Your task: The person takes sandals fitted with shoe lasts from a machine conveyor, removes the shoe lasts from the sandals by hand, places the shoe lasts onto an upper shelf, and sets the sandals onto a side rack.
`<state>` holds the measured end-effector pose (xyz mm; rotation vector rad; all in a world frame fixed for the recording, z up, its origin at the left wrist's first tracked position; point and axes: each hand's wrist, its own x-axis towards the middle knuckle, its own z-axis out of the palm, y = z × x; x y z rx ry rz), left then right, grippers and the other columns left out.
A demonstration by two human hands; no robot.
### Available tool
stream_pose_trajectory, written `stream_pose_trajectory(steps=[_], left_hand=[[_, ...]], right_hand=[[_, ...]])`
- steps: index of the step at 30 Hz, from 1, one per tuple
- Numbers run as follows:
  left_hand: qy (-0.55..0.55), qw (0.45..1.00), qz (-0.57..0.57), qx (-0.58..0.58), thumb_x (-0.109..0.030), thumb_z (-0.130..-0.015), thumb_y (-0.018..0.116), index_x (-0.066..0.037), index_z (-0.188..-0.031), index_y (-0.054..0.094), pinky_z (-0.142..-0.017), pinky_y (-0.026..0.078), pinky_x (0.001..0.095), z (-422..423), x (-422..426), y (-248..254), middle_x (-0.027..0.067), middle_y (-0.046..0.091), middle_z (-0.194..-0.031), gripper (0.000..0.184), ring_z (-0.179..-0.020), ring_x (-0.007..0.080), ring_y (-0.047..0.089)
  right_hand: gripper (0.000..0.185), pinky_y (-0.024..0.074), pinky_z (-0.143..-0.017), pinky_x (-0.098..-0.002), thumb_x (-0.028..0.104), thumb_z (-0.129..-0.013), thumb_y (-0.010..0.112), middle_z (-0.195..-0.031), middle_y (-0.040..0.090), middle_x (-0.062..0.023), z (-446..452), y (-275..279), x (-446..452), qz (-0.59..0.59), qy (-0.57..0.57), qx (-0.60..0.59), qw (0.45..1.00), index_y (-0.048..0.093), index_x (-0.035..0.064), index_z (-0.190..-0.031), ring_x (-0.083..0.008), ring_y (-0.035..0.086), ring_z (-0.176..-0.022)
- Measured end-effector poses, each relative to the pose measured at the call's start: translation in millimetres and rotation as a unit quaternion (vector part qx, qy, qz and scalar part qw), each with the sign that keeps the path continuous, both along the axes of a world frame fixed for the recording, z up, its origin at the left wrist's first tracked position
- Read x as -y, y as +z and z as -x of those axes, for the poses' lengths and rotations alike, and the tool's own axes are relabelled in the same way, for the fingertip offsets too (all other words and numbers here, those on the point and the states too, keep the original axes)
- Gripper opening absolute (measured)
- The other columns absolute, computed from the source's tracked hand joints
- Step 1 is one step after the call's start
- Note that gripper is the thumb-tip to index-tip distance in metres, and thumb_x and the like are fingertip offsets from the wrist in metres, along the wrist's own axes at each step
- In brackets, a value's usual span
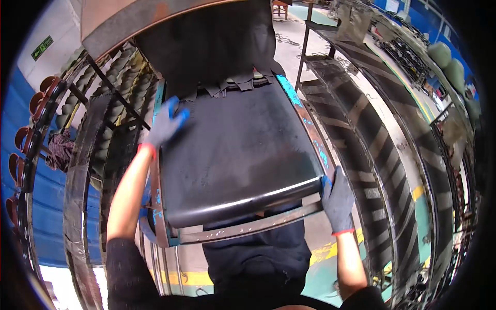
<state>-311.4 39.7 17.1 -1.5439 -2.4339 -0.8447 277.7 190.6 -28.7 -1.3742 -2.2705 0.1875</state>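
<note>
A black conveyor belt (237, 139) runs away from me inside a worn metal frame (316, 135) with chipped turquoise paint. My left hand (166, 124), in a grey glove with blue fingertips, is over the belt's left edge with its fingers apart and nothing in them. At the frame's front right corner, my right hand (338, 201), gloved the same way, holds the side rail; part of its grip is hidden. Ragged black strips (248, 82) hang over the belt at the far end, below a dark curtain (206, 44).
A metal hood (129, 23) overhangs the far end. Racks with dark slatted shelves (361, 119) stand close on the right. On the left are a rack of rounded grey pieces (82, 77) and reddish-brown curved pieces (23, 139).
</note>
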Motion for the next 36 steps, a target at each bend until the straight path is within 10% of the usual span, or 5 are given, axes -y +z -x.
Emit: stream_pose_trajectory(steps=[4,10,27,32,36], left_hand=[[0.407,0.913,0.000,0.026,-0.071,-0.096,0.059,0.007,-0.154,0.050,-0.120,0.044,0.0498,145.5,-106.4,-1.8,0.0332,0.056,-0.152,0.098,-0.142,0.0443,0.056],[0.156,0.741,-0.076,-0.649,-0.020,-0.111,0.051,-0.002,-0.138,0.066,-0.107,0.051,0.0475,29.1,-181.1,131.1,0.0213,0.073,-0.129,0.036,-0.118,0.0317,0.069],[-0.029,0.998,0.051,-0.012,-0.043,-0.077,0.090,-0.002,-0.144,0.052,-0.102,0.054,0.0550,-122.7,-17.2,11.5,0.0258,0.070,-0.132,0.087,-0.121,0.0467,0.068],[-0.214,0.924,-0.004,0.317,-0.036,-0.090,0.081,-0.008,-0.166,0.038,-0.120,0.043,0.0506,-176.2,91.9,43.3,0.0183,0.059,-0.152,0.092,-0.142,0.0382,0.055],[-0.283,0.564,-0.341,0.696,-0.046,-0.104,0.071,-0.013,-0.174,0.026,-0.131,0.033,0.0492,-223.8,113.5,30.9,0.0143,0.045,-0.170,0.090,-0.157,0.0326,0.042]], right_hand=[[0.062,0.0569,-0.092,-0.0535,0.038,-0.106,0.066,-0.125,0.070,-0.0299,-0.6,2.8,-5.0,0.030,-0.005,-0.009,1.000,0.056,-0.0056,-0.148,-0.0459,0.071,-0.110],[0.064,0.0573,-0.093,-0.0517,0.038,-0.104,0.069,-0.124,0.071,-0.0280,5.7,-0.5,-8.7,0.027,-0.016,-0.023,0.999,0.056,-0.0056,-0.149,-0.0452,0.072,-0.110],[0.061,0.0544,-0.096,-0.0532,0.046,-0.095,0.076,-0.122,0.067,-0.0275,8.8,31.8,0.6,0.020,-0.052,-0.018,0.998,0.058,0.0017,-0.134,-0.0417,0.068,-0.111],[0.086,0.0447,-0.119,-0.0509,0.040,-0.086,0.085,-0.149,0.057,-0.0275,119.9,58.1,25.4,0.136,0.309,-0.254,0.906,0.050,-0.0020,-0.152,-0.0454,0.055,-0.139],[0.094,0.0540,-0.109,-0.0473,0.036,-0.087,0.086,-0.139,0.066,-0.0286,139.9,47.7,60.6,0.247,0.414,-0.309,0.820,0.042,0.0027,-0.163,-0.0450,0.067,-0.123]])
